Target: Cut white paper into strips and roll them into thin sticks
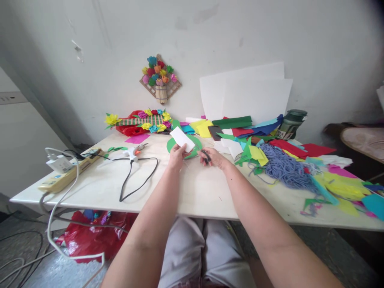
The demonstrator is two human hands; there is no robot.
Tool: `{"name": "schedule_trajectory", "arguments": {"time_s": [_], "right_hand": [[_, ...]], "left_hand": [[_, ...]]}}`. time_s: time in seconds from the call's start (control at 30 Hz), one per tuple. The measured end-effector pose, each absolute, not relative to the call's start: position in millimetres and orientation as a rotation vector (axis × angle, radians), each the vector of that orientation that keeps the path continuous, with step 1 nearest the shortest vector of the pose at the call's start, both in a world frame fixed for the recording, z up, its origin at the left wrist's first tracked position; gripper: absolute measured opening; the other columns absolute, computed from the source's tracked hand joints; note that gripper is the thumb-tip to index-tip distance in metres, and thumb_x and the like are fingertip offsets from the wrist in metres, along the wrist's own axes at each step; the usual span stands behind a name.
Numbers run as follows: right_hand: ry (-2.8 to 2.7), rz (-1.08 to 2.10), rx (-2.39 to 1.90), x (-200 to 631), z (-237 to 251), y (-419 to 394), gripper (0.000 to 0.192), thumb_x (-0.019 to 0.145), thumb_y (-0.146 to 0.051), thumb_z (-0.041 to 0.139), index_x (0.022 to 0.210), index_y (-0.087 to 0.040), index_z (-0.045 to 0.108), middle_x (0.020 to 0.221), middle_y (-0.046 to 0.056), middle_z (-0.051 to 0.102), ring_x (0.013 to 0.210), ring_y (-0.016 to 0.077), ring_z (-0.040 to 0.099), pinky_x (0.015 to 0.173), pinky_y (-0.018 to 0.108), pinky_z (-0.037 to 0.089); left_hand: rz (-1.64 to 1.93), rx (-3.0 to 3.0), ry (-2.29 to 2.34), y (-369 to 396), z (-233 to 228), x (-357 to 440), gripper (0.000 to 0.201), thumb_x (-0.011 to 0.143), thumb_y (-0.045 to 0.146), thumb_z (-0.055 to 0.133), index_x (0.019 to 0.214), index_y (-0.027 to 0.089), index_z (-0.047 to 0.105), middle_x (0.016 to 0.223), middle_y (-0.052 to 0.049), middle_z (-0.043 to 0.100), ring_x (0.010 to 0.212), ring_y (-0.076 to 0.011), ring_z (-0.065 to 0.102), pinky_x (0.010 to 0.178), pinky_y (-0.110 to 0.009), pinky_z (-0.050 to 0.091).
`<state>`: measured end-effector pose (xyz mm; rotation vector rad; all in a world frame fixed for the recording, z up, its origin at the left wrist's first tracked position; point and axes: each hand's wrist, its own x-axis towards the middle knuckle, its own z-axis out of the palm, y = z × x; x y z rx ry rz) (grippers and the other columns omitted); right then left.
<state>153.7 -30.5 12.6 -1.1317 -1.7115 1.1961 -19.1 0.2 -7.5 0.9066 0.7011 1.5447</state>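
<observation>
My left hand [179,155] is closed on a white piece of paper [181,138], which it holds up at a tilt above the table. Dark-handled scissors [206,157] are gripped in my right hand [212,157], with the thin blades pointing up and left toward the paper. Behind both hands lies a round green paper piece [171,147] on the white table [198,188], partly covered by the white paper and my left hand. The paper and the blades are apart as far as I can see.
A glue gun [134,153] with a black cord and a power strip [70,170] are on the left. Coloured paper [234,123], blue yarn [285,168] and a dark green bottle [291,124] crowd the right. A flower-trimmed guitar-shaped craft [144,121] lies at the back.
</observation>
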Motion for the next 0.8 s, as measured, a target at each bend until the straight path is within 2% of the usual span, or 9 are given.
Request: {"name": "schedule_trajectory", "arguments": {"time_s": [0.27, 0.43, 0.63, 0.8], "right_hand": [[-1.722, 1.191, -1.164, 153.1, 12.4, -29.0, 0.033, 0.074, -0.046, 0.066, 0.075, -0.015, 0.054, 0.058, 0.000, 0.062, 0.039, 0.0067, 0.052, 0.029, 0.015, 0.028], [-1.718, 1.165, -1.188, 152.4, 9.1, -26.3, 0.033, 0.071, -0.046, 0.069, 0.076, -0.016, 0.055, 0.057, 0.000, 0.062, 0.039, 0.0066, 0.052, 0.029, 0.014, 0.028], [-1.726, 1.125, -1.247, 148.2, 14.3, -31.9, 0.036, 0.065, -0.045, 0.074, 0.077, -0.015, 0.057, 0.054, -0.002, 0.059, 0.039, 0.0060, 0.050, 0.032, 0.014, 0.031], [-1.760, 1.071, -1.267, 146.3, 16.7, -34.4, 0.038, 0.064, -0.047, 0.074, 0.076, -0.015, 0.058, 0.053, -0.002, 0.058, 0.040, 0.0062, 0.050, 0.032, 0.014, 0.033]], "left_hand": [[1.552, 0.859, 0.585, -2.3, -8.2, -19.8, 0.035, 0.064, 0.026, 0.074, 0.094, 0.016, 0.058, 0.099, -0.006, 0.068, 0.093, -0.0205, 0.065, 0.086, -0.038, 0.052], [1.525, 0.831, 0.605, -1.5, -8.3, -20.5, 0.032, 0.068, 0.024, 0.073, 0.095, 0.016, 0.058, 0.100, -0.006, 0.068, 0.094, -0.0204, 0.065, 0.084, -0.037, 0.053], [1.515, 0.795, 0.604, -2.7, -7.5, -20.2, 0.023, 0.073, 0.020, 0.069, 0.092, 0.014, 0.059, 0.096, -0.006, 0.069, 0.084, -0.0195, 0.067, 0.077, -0.033, 0.056], [1.483, 0.773, 0.596, -2.8, -7.9, -21.2, 0.024, 0.076, 0.017, 0.065, 0.099, 0.013, 0.059, 0.097, -0.008, 0.069, 0.082, -0.0197, 0.068, 0.076, -0.033, 0.057]]}}
